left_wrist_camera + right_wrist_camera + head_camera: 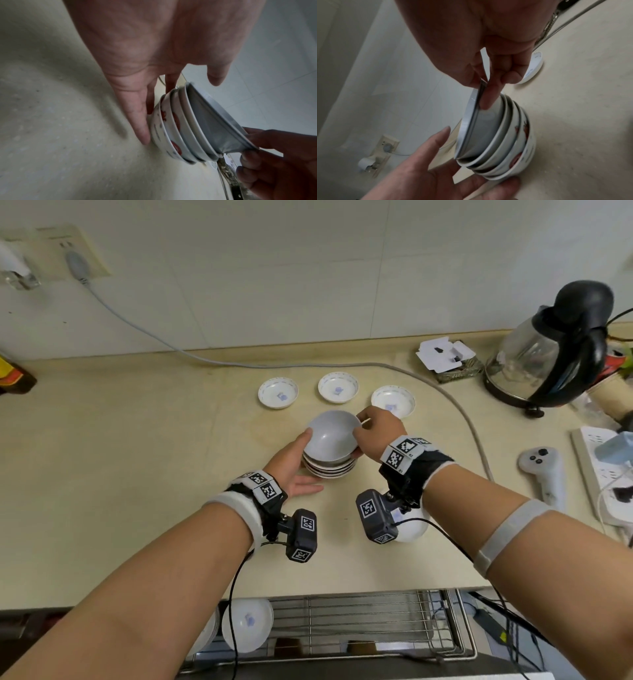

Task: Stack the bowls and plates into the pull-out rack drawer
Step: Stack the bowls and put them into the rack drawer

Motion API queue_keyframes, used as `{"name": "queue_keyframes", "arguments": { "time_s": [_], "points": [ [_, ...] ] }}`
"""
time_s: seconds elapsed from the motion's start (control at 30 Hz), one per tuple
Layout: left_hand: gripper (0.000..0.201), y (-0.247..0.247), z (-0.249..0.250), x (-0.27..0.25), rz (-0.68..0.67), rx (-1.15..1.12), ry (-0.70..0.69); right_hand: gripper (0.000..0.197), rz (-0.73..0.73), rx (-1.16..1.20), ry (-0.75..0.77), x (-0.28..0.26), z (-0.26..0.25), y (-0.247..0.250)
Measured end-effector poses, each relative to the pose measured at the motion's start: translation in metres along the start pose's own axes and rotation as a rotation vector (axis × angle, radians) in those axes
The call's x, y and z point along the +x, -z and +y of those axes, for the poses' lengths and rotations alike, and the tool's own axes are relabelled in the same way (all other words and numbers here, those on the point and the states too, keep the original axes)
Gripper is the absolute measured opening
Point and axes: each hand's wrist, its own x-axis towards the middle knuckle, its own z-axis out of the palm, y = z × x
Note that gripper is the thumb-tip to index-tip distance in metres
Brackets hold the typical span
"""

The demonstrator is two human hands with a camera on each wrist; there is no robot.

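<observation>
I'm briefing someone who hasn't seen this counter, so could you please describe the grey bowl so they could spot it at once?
Start at the beige countertop and find the stack of bowls at its centre, just in front of a row of three small white saucers. The grey bowl sits tilted on top of that stack, its rim pinched by the right hand. It alone is plain grey; the bowls beneath are white, some with red markings.

countertop (144, 460): beige, speckled, against a pale tiled wall
bowl stack (329, 465): near the middle, bottom bowl on the surface, top grey bowl tilted
three small white dishes (338, 387): in a row behind the stack, apart from each other
grey cable (455, 409): runs across the back and curves toward the right
glass kettle (544, 354): far right corner
white controller (543, 474): right side
power strip (603, 474): right edge
open white box (445, 357): left of the kettle
</observation>
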Motion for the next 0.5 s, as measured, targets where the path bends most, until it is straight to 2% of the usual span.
{"name": "queue_keyframes", "arguments": {
  "time_s": [0.07, 0.13, 0.3, 0.4, 0.5],
  "points": [
    [0.054, 0.001, 0.002, 0.001, -0.013, 0.049, -0.013, 0.028, 0.01, -0.005, -0.012, -0.002, 0.001, -0.004],
    [0.042, 0.004, 0.002, 0.005, -0.034, 0.071, -0.031, 0.027, 0.029, -0.005, -0.026, -0.004, 0.002, -0.008],
    [0.047, 0.008, 0.0, 0.013, -0.084, 0.016, -0.074, 0.043, 0.061, -0.009, -0.096, -0.002, 0.001, -0.019],
    [0.05, 0.007, -0.001, 0.015, -0.102, -0.029, -0.1, 0.049, -0.03, -0.083, -0.196, 0.001, -0.002, -0.028],
    [0.052, 0.005, -0.004, 0.013, -0.094, -0.049, -0.125, 0.046, -0.067, 0.09, -0.307, -0.002, -0.006, -0.034]
  ]
}}
